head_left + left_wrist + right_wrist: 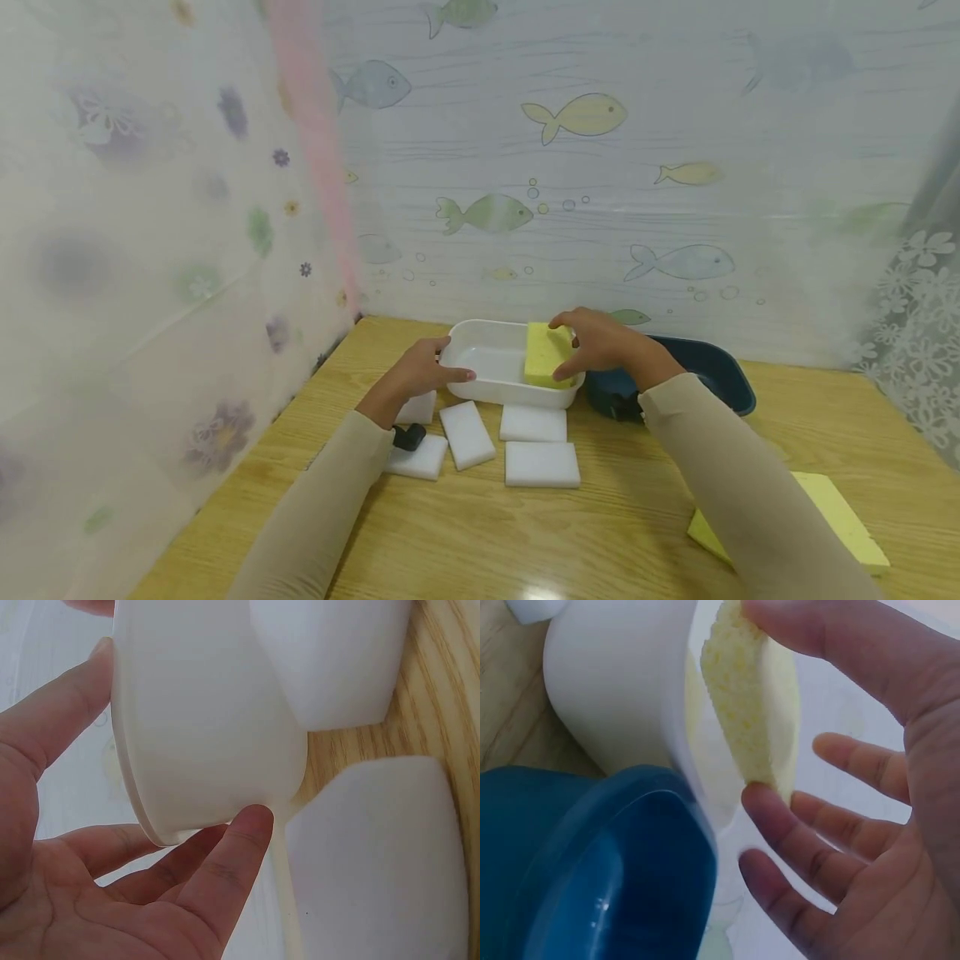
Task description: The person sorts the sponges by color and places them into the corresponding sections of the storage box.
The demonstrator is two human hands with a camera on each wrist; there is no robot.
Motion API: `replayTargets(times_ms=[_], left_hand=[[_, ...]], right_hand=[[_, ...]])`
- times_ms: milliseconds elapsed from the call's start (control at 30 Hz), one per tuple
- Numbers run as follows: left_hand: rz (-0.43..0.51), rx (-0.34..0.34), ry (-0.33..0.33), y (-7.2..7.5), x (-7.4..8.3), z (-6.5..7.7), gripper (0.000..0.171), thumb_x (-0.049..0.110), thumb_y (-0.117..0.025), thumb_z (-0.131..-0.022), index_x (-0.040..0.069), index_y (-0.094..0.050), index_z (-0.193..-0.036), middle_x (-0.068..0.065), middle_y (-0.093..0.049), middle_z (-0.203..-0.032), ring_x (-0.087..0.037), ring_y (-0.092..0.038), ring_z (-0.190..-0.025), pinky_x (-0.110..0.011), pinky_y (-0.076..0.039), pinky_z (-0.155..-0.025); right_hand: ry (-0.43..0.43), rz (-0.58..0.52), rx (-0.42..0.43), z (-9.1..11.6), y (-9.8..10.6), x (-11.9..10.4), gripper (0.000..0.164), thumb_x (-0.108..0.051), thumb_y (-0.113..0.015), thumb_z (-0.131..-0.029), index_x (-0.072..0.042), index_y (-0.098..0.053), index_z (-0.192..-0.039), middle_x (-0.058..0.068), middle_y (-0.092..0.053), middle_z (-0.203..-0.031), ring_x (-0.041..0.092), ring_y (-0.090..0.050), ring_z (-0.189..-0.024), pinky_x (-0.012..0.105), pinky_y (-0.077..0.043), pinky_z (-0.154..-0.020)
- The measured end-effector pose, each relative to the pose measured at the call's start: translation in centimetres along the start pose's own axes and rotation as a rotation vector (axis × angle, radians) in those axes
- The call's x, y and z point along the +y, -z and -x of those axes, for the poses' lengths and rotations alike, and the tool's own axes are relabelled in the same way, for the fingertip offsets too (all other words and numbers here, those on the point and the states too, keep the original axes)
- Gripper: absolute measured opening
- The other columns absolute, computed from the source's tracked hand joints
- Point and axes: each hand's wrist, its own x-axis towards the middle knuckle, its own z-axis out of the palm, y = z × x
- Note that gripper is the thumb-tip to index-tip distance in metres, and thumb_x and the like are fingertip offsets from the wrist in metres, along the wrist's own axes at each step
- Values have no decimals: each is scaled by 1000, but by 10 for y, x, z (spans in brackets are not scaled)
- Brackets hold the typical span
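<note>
White foam-like blocks [467, 435], five in all, flat on the wood-grain table [585, 542]. Just behind, left hand [411, 371] at the left end of a white tub [487, 367], thumb and fingers spread wide around the outside, gripping near the rim. Inside the tub's right end, yellow sponge [544, 357], partly above the rim, pinched between thumb and fingertips of the right hand [596, 340], with other fingers loosely parted. Beside the tub, dark blue basin [720, 371]. Farthest right, yellow foam [843, 521] on the table, partly hidden by the right sleeve [735, 467].
</note>
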Motion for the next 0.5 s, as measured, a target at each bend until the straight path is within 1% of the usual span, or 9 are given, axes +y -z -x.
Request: replayTargets(times_ms=[167, 267, 333, 400, 500], left_hand=[[6, 0, -11, 0, 2, 3, 99, 44, -85, -86, 4, -34, -161, -18, -49, -156, -34, -53, -138, -53, -45, -112], [7, 0, -13, 0, 2, 4, 99, 44, -85, -86, 4, -33, -161, -19, -49, -156, -34, -54, -137, -53, -46, -111], [5, 1, -16, 0, 2, 3, 100, 44, -85, -86, 3, -33, -161, -19, -50, -155, -34, -55, -136, -54, -46, -110], [5, 4, -16, 0, 2, 3, 100, 44, -85, -86, 3, -33, -161, -19, -50, -155, -33, -55, -134, -53, -47, -110], [9, 4, -15, 0, 2, 3, 99, 43, -85, -86, 4, -34, -161, -18, -51, -154, -32, -56, -133, -53, -47, -110]], right_hand=[[-26, 32, -11, -7, -5, 5, 94, -47, -91, -77, -12, -49, -152, 15, -58, -140, 28, -64, -110, 49, -54, -94], [-33, 36, -11, -9, -8, 8, 94, -46, -91, -76, -10, -49, -152, 15, -59, -138, 27, -64, -108, 49, -54, -95], [-34, 45, -6, -10, -9, 8, 93, -46, -91, -76, -10, -50, -152, 16, -57, -143, 29, -62, -113, 51, -51, -100], [-34, 49, -2, -9, -10, 7, 92, -44, -91, -77, -10, -50, -152, 17, -53, -149, 33, -58, -123, 55, -48, -106], [-37, 48, -5, -9, -11, 5, 90, -42, -90, -78, -9, -50, -152, 18, -48, -155, 39, -48, -138, 59, -41, -113]])
